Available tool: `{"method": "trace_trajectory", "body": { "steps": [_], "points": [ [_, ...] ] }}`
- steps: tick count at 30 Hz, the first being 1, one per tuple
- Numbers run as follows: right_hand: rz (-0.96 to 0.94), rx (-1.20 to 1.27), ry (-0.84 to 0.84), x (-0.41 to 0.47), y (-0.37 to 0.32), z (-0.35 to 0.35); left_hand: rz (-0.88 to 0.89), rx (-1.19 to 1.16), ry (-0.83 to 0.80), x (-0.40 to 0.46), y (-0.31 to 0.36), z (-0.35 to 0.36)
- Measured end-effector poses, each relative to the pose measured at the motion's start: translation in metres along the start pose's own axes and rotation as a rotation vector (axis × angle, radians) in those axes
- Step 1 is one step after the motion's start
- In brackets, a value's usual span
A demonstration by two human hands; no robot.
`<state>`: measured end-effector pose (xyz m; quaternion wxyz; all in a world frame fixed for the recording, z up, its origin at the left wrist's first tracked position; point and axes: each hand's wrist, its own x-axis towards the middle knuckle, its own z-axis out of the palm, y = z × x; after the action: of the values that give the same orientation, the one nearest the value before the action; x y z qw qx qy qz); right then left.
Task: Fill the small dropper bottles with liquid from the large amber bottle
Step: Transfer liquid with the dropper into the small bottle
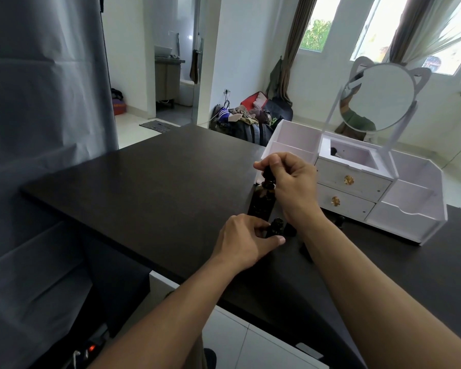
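Note:
The large amber bottle [262, 201] stands upright on the black table [155, 182]. My right hand [290, 182] pinches the black dropper cap [268, 174] at the bottle's neck, fingers curled round its bulb. My left hand [246, 241] grips a small dark dropper bottle [274, 227] standing open-mouthed just in front of the large one. Another small dark bottle or cap [290, 229] stands beside it, and a further one [340, 221] shows behind my right wrist. A dark piece [305, 252] lies partly hidden under my right forearm.
A white organiser [410, 206] with two gold-knobbed drawers and a round cat-eared mirror [378, 97] stands on the table's right, close behind the bottles. A grey backdrop cloth [37, 129] hangs at the left. The table's near edge runs diagonally under my forearms.

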<state>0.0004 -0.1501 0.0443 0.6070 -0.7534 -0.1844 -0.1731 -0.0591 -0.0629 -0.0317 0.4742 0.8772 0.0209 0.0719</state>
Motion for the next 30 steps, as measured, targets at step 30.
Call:
{"method": "trace_trajectory", "body": {
  "steps": [30],
  "points": [
    [-0.060,0.151,0.126,0.025,-0.083,-0.040,0.099,-0.006,0.005,0.000,-0.003,-0.001]
  ]
}}
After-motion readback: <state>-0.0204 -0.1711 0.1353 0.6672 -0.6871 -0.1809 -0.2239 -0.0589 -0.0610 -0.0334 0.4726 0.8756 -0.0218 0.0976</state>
